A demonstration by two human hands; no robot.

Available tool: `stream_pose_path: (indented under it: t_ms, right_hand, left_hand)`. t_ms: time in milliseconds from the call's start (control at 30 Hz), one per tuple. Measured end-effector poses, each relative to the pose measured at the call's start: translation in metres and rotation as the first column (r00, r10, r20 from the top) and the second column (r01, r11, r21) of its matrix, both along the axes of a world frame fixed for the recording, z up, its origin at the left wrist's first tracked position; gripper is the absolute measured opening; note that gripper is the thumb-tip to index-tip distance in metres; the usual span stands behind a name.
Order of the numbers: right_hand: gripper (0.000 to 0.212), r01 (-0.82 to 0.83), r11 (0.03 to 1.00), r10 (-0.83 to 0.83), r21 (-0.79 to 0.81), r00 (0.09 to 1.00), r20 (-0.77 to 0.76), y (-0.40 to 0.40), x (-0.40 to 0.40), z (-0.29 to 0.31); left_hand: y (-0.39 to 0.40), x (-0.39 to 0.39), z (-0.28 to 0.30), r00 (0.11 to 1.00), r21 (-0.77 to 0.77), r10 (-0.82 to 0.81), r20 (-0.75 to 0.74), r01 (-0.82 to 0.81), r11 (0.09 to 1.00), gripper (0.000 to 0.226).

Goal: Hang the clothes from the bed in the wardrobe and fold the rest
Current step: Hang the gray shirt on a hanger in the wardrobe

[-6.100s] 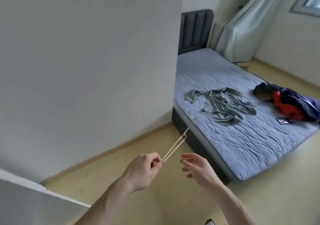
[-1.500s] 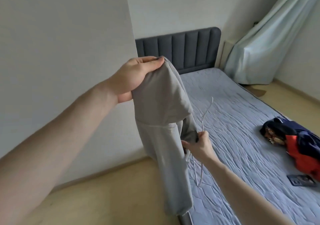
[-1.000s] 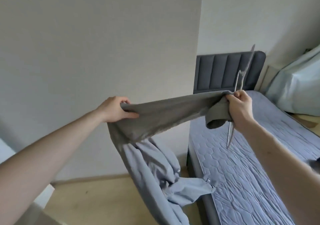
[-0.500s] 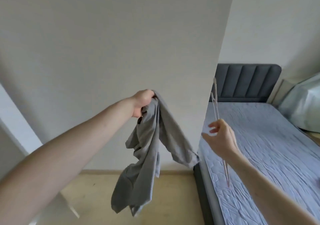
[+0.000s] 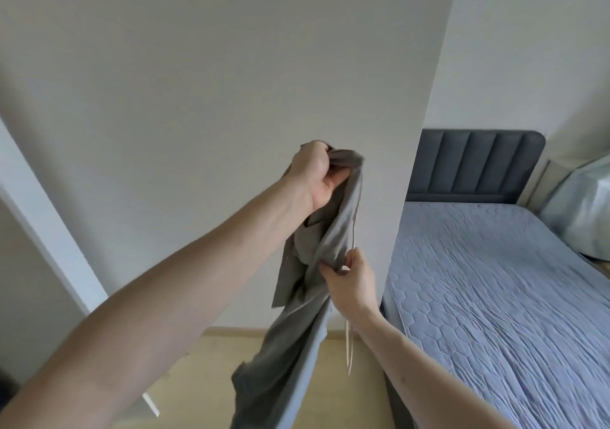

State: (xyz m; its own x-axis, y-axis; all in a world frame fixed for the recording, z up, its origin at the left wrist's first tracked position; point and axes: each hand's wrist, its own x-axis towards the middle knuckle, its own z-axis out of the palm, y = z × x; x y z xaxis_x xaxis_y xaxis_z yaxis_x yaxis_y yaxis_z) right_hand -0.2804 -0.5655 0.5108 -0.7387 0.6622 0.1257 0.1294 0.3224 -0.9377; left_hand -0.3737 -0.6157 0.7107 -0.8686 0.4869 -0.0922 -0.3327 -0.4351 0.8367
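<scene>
A: What has changed in the last half second? B: The right hand (image 5: 350, 280), which held the thin pale hanger (image 5: 348, 349) clear of the cloth, has closed in; it now pinches a fold of the grey shirt (image 5: 330, 230) together with the hanger, whose lower end hangs below the wrist.

A: And the other hand? B: The left hand (image 5: 313, 174) grips the bunched top of the shirt, held high and to the left of the bed (image 5: 495, 296); the rest of the garment hangs toward the floor (image 5: 204, 362).

A: Meaning for the task? B: Probably the hanger is being fed into the shirt; hanging in the wardrobe is not yet done.

A: The room? B: A quilted blue-grey mattress at right; dark padded headboard (image 5: 475, 167) far; a pale curtain (image 5: 581, 210) at far right; a plain white wall (image 5: 231, 65) ahead.
</scene>
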Motion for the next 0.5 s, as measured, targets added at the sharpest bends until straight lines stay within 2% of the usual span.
stream_pose_path:
  t_ms: [67, 167, 233, 300, 367, 433, 500]
  right_hand:
    - [0.038, 0.009, 1.0, -0.008, 0.029, 0.999, -0.04, 0.009, -0.002, 0.007]
    - [0.04, 0.007, 0.998, 0.0, 0.068, 0.995, -0.101, 0.024, 0.001, 0.025]
    - [0.04, 0.019, 0.998, -0.009, 0.068, 0.989, -0.149, 0.034, 0.003, 0.042]
    - [0.039, 0.017, 0.997, -0.004, 0.081, 0.987, -0.161, 0.044, 0.002, 0.062]
    - [0.038, -0.023, 0.993, 0.038, 0.118, 0.991, -0.129, 0.051, -0.001, 0.077]
    - [0.037, -0.076, 0.981, 0.091, 0.177, 0.993, -0.079, 0.053, -0.002, 0.088]
    - [0.036, -0.117, 0.97, 0.129, 0.212, 0.991, -0.046, 0.052, -0.004, 0.094]
  left_hand:
    - [-0.013, -0.017, 0.0, 0.998, 0.028, 0.052, -0.045, -0.051, 0.998, 0.022]
    - [-0.039, -0.051, -0.02, 0.965, -0.171, 0.12, -0.235, -0.162, 0.972, 0.008]
    - [-0.061, -0.065, -0.043, 0.941, -0.39, -0.006, -0.337, -0.134, 0.911, 0.012]
    - [-0.081, -0.063, -0.065, 0.882, -0.607, -0.173, -0.439, -0.149, 0.78, 0.037]
    - [-0.093, -0.046, -0.088, 0.74, -0.668, -0.301, -0.602, -0.26, 0.697, 0.07]
    - [-0.098, -0.021, -0.106, 0.454, -0.622, -0.463, -0.761, -0.308, 0.72, 0.074]
    - [-0.099, -0.006, -0.117, 0.148, -0.607, -0.603, -0.784, -0.389, 0.693, 0.073]
